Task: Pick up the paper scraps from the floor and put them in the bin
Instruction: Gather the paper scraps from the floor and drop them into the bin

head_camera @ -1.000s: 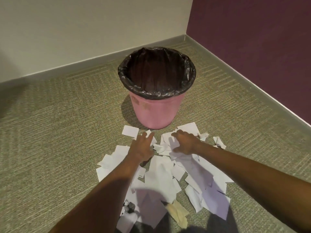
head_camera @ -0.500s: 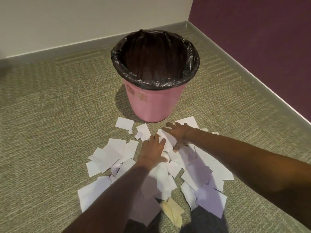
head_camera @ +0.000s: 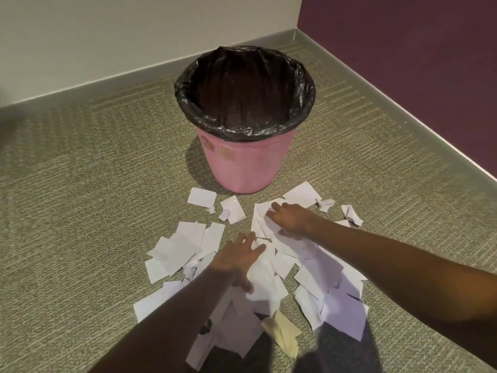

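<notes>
A pink bin (head_camera: 243, 160) with a black liner stands on the carpet, its inside dark with no paper visible. In front of it lies a spread of white paper scraps (head_camera: 317, 273). My left hand (head_camera: 238, 258) rests flat on the pile's middle, fingers spread, slightly blurred. My right hand (head_camera: 291, 219) sits on the scraps nearest the bin, fingers curled over a sheet's edge; whether it grips the sheet I cannot tell. One yellowish scrap (head_camera: 282, 332) lies at the near edge.
Green-grey carpet (head_camera: 94, 184) covers the floor. A cream wall (head_camera: 121, 36) runs behind the bin and a purple wall (head_camera: 416, 49) to the right, meeting in a corner. Two loose scraps (head_camera: 201, 197) lie left of the bin's base.
My left hand has slid back toward me over the pile. My right hand has stayed on the scraps near the bin. The view has shifted a little.
</notes>
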A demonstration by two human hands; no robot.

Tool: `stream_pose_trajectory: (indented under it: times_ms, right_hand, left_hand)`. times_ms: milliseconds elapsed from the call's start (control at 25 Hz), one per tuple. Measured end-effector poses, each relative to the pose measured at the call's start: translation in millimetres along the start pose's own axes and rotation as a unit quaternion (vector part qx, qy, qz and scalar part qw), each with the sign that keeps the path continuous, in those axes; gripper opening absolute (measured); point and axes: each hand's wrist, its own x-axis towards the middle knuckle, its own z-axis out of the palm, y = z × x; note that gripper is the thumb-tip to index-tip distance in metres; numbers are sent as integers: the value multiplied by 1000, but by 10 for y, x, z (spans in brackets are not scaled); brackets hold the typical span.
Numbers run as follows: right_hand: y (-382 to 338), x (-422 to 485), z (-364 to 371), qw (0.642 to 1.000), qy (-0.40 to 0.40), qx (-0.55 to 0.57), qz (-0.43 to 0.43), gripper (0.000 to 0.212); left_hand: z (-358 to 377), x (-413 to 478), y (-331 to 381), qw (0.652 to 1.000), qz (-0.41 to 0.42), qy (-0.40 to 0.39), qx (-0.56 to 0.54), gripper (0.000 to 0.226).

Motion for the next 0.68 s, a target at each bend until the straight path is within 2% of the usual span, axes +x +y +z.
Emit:
stream_pose_trajectory:
  times_ms: [80, 160, 280, 400, 520, 680]
  right_hand:
    - [-22, -5, -8, 1000, 10, -15, -8, 46]
    - [-61, 1, -46, 999, 15, -35, -7, 39]
    - [-100, 14, -101, 999, 18, -49, -4, 38]
    - [-84, 28, -134, 999, 20, -40, 8, 40]
    - [-79, -8, -205, 999, 19, 6, 43, 42]
    - [-81, -139, -411, 990, -12, 111, 85, 34]
  left_hand:
    - [35, -21, 97, 1000, -1, 22, 18, 104]
    - [58, -42, 121, 999, -10, 32, -10, 97]
    - [148, -97, 69, 995, -8, 36, -89, 82]
    - [217, -143, 41, 988, 7, 74, -138, 57]
    - [216, -147, 17, 978, 17, 110, -178, 36]
    - [-65, -146, -103, 942, -39, 128, -306, 30]
